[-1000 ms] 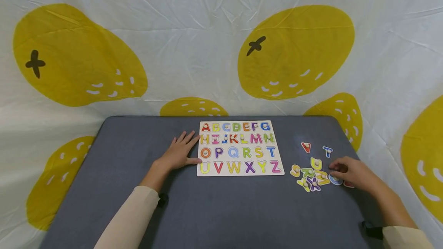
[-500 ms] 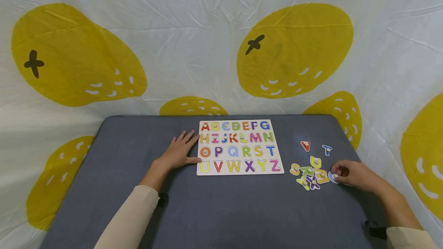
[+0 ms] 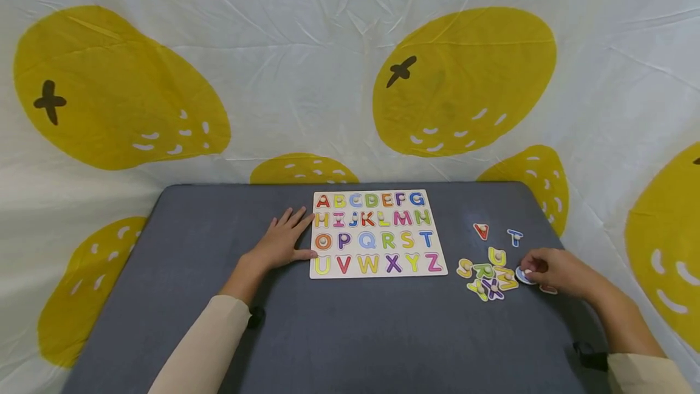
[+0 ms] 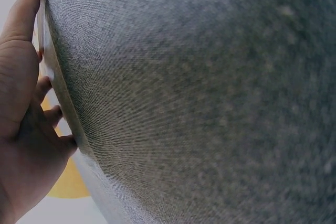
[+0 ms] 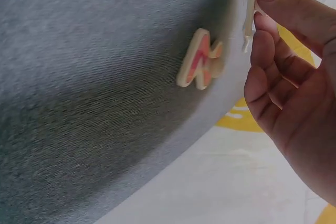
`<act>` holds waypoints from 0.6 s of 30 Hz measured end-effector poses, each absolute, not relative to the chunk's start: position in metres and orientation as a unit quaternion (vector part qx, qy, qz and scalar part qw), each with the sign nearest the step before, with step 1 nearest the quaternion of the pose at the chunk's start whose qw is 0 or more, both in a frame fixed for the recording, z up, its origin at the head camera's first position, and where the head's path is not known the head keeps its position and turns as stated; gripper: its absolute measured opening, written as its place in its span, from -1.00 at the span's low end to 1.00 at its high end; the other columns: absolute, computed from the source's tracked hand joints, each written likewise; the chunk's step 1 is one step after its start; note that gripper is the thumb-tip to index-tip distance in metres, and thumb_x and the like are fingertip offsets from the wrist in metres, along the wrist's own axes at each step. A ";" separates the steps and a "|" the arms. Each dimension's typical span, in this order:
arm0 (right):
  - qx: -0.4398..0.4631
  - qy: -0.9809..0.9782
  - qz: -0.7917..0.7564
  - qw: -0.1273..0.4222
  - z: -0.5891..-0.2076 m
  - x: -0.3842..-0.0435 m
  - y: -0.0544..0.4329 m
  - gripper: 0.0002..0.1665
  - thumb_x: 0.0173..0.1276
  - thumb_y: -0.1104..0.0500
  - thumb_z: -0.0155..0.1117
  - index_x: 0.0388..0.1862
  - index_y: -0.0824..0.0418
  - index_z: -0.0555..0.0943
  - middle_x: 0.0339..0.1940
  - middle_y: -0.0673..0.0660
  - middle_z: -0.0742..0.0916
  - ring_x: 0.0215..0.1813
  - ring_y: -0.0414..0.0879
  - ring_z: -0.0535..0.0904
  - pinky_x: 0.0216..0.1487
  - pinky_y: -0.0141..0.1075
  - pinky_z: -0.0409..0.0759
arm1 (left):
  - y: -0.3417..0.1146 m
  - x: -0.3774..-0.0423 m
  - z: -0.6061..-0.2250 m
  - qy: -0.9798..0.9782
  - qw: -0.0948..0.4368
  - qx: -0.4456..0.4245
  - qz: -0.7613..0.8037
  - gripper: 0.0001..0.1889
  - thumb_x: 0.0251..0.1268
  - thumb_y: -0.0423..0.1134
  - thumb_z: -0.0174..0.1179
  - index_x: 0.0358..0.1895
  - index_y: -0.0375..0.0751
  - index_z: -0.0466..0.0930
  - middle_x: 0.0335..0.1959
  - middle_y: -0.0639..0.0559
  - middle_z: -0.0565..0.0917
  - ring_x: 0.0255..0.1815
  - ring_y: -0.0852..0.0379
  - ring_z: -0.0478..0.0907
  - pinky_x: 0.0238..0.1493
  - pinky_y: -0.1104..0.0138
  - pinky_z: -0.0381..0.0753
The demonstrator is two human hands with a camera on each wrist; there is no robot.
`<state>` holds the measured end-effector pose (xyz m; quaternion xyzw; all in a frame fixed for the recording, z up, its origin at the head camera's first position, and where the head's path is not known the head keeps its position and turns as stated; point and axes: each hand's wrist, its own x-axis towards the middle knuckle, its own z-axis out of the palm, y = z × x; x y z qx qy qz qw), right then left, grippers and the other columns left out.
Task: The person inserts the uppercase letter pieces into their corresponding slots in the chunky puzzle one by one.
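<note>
A wooden alphabet puzzle board [image 3: 377, 230] lies on the table, its upper rows holding knobbed letters and its lower slots bare. My left hand [image 3: 277, 244] is spread flat at the board's left edge, fingers and thumb touching it. At the right, thumb and fingers of my right hand [image 3: 560, 272] pinch a round light blue letter piece [image 3: 524, 276], probably the Q, by its knob. The right wrist view shows a thin piece edge-on at the fingertips of the right hand [image 5: 294, 61]. A red-pink letter piece [image 5: 197, 59] lies beside that hand, partly covered in the head view.
Several loose letters lie left of my right hand, among them a yellow U [image 3: 497, 256], a green R [image 3: 483, 271], a purple X [image 3: 493, 289] and a yellow S [image 3: 464, 268]. Farther back are a red V [image 3: 481, 231] and a blue T [image 3: 514, 238]. A patterned curtain [image 3: 306, 96] hangs behind the table.
My right hand has closed its fingertips on the knob of the light blue piece and shifted it slightly. The left hand stays at the board.
</note>
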<state>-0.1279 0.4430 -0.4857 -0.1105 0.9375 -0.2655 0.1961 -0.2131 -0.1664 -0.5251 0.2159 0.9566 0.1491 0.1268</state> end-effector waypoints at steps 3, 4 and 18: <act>-0.125 0.943 -0.257 0.170 -0.483 -0.129 0.436 -0.87 0.34 0.20 0.47 -0.20 0.18 0.68 -0.42 -0.06 0.62 -0.53 -0.28 0.48 -0.47 -0.39 0.54 | -0.167 -0.213 -0.526 0.957 0.121 0.217 0.151 0.08 0.24 0.37 0.32 0.70 0.00 0.02 0.71 -0.18 0.02 0.71 -0.36 -0.17 0.56 -0.38 -0.08; -0.136 0.947 -0.248 0.155 -0.482 -0.131 0.434 -0.88 0.33 0.20 0.48 -0.22 0.15 0.69 -0.43 -0.09 0.62 -0.52 -0.31 0.46 -0.46 -0.40 0.53 | -0.168 -0.213 -0.526 0.957 0.121 0.216 0.152 0.08 0.24 0.37 0.32 0.70 0.00 0.02 0.71 -0.17 0.02 0.71 -0.36 -0.17 0.56 -0.38 -0.08; -0.187 0.955 -0.212 0.095 -0.473 -0.161 0.376 -0.84 0.31 0.15 0.52 -0.35 0.02 0.65 -0.49 -0.17 0.58 -0.44 -0.38 0.40 -0.37 -0.39 0.45 | -0.167 -0.212 -0.525 0.957 0.123 0.216 0.151 0.07 0.25 0.37 0.31 0.70 0.02 0.01 0.72 -0.15 0.00 0.72 -0.34 -0.18 0.57 -0.37 -0.10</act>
